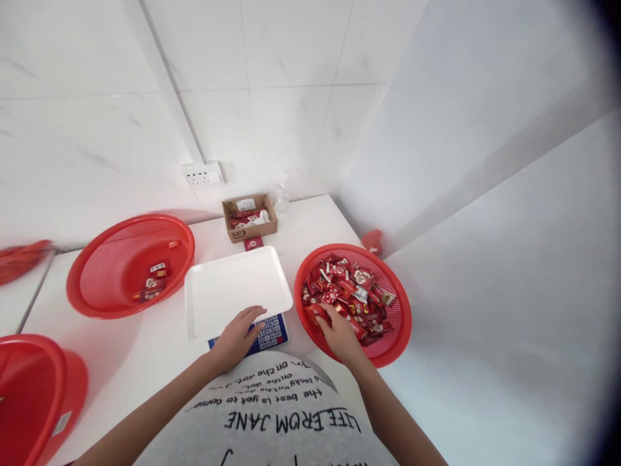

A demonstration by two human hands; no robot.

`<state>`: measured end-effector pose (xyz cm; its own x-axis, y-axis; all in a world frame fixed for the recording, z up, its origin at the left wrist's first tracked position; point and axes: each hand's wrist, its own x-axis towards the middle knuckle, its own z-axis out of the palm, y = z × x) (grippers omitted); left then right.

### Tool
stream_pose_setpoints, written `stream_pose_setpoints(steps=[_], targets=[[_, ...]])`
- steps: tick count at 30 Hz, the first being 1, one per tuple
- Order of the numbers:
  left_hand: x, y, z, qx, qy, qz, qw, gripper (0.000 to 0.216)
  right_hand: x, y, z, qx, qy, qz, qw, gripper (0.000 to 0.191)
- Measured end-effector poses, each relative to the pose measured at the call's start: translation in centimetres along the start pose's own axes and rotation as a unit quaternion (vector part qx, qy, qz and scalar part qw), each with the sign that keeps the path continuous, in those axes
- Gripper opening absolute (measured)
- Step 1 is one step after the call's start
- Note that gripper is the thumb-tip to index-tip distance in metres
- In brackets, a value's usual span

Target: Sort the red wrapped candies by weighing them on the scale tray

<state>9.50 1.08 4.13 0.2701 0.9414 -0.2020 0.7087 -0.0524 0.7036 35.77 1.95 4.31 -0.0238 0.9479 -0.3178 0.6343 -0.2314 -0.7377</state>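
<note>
My left hand [237, 338] rests at the front edge of a weighing scale, over its blue keypad [272, 331], fingers stretched out and holding nothing. The scale carries a bare white tray [235, 288]. To the right, my right hand [341, 333] reaches into a red mesh basket [403, 333] heaped with small wrapped snack packets [361, 294]. Its fingers are closed on a red packet [315, 312] at the near left side of the heap; the fingertips are partly hidden.
A second red basket [82, 294] on the left holds a few packets. Another red basket [61, 382] is cut off at the lower left. Behind the tray, a small cardboard box [257, 231] contains packets, with one red packet [253, 243] before it. Walls [291, 129] bound the back and right.
</note>
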Motion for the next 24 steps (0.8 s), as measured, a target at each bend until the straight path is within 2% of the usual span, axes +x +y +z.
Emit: stream_pose_setpoints(steps=[2, 4, 7, 10, 13, 18, 20, 24], targets=[[0.1, 0.8, -0.2, -0.052, -0.004, -0.025, 0.998, 0.036, 0.2, -1.2, -0.2, 0.065, 0.032, -0.011, 0.997, 0.037], [0.3, 2.0, -0.6, -0.135, -0.016, -0.06, 0.989, 0.039, 0.4, -2.7, 0.0, 0.171, 0.02, -0.021, 0.985, 0.039], [0.7, 3.7, -1.1, -0.315, -0.06, -0.075, 0.944, 0.043, 0.3, -4.8, 1.1, 0.336, -0.063, -0.009, 0.94, 0.044], [0.9, 4.5, -1.4, -0.433, -0.065, -0.099, 0.894, 0.039, 0.0, -6.1, 2.6, 0.405, -0.138, -0.004, 0.904, 0.04], [0.6, 4.4, -1.5, -0.461, -0.035, -0.149, 0.874, 0.034, -0.1, -6.5, 3.7, 0.387, -0.153, -0.022, 0.909, 0.034], [-0.1, 4.8, -2.1, -0.499, -0.016, -0.162, 0.851, 0.029, -0.1, -6.0, 4.1, 0.261, -0.146, -0.052, 0.953, 0.035], [-0.2, 5.1, -2.3, -0.519, -0.019, -0.165, 0.838, 0.029, -0.1, -5.9, 4.1, 0.223, -0.154, -0.05, 0.961, 0.035], [-0.1, 5.1, -2.4, -0.53, -0.04, -0.176, 0.829, 0.031, -0.2, -6.2, 3.8, 0.213, -0.154, -0.065, 0.963, 0.032]])
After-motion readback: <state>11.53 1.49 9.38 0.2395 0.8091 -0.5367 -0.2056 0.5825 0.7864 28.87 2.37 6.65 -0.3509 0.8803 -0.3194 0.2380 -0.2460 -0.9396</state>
